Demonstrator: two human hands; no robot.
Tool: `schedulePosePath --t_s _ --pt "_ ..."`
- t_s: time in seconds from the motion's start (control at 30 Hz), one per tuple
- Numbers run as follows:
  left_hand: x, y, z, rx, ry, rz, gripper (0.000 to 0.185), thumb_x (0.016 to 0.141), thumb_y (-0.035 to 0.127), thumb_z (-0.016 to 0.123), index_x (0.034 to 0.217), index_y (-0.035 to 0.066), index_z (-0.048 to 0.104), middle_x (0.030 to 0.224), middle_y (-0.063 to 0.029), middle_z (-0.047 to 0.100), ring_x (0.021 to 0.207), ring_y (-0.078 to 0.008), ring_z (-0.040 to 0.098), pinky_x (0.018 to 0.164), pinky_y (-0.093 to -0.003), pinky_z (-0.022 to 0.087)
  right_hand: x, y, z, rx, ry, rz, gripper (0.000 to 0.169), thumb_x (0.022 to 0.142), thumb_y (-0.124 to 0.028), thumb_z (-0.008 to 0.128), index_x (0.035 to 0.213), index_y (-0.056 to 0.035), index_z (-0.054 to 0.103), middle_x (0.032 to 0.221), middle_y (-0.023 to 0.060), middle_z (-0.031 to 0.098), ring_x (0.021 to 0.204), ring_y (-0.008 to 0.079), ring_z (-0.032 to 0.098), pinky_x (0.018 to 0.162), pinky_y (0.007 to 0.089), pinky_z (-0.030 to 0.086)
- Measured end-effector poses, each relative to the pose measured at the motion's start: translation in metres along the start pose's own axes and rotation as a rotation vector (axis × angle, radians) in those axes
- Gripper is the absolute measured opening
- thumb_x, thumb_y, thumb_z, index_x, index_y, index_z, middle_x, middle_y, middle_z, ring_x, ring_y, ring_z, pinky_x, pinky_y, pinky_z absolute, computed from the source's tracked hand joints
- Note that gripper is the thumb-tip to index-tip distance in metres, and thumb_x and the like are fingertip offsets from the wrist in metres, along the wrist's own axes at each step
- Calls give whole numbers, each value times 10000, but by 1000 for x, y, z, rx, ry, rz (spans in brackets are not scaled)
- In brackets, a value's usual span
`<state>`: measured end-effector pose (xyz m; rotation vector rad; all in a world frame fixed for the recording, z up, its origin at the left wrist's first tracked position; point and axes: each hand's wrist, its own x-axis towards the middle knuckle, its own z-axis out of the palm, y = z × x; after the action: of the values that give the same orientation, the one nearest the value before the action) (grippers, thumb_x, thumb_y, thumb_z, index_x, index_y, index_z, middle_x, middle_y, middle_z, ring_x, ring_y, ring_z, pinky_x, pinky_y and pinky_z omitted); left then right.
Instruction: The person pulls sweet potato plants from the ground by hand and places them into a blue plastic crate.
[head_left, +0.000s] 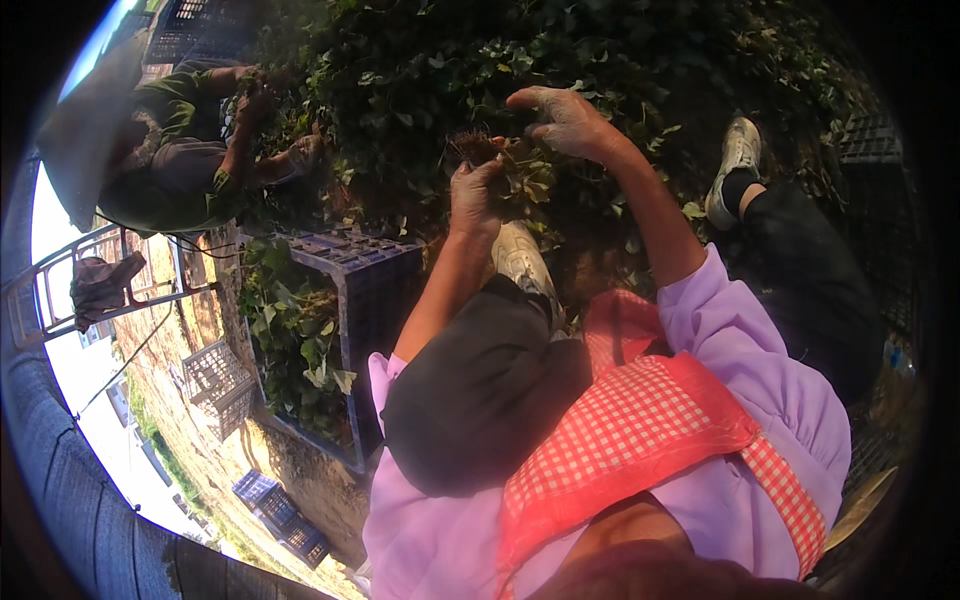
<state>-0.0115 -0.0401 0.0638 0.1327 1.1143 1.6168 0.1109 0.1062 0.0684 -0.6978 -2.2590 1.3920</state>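
Note:
My left hand (478, 191) grips a small bunch of leafy plants, whose brown, tangled roots (471, 144) stick up above the fingers. Green and yellowish leaves (534, 180) show just right of that hand, though I cannot tell whether all belong to the bunch. My right hand (566, 124) is dusty with soil and hovers up and to the right of the roots. Its fingers are apart, with nothing seen between them. Beyond both hands spreads a large heap of leafy green plants (420, 82).
At my left, a blue plastic crate (352, 251) lies on its side with leafy plants (296, 322) in it. A co-worker (180, 150) in a wide hat handles plants at upper left. More crates (281, 517) and a metal frame (112, 281) stand farther left. My shoes (739, 169) are among the plants.

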Motion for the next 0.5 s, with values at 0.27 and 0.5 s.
schedulePosePath --t_s 0.27,0.5 --pt "1 0 7 61 -16 7 266 807 -19 555 1062 56 569 998 -80 634 909 -200 622 813 -344 525 -2 9 15 249 -110 222 276 737 -110 644 998 -23 666 941 142 680 902 261 651 798 351 499" --pt "0 -13 7 172 -4 53 220 834 21 499 1036 45 581 986 -55 632 860 -162 610 801 -278 493 -6 11 23 -88 -8 217 234 748 -205 674 908 -35 687 856 147 678 831 285 659 742 371 507"
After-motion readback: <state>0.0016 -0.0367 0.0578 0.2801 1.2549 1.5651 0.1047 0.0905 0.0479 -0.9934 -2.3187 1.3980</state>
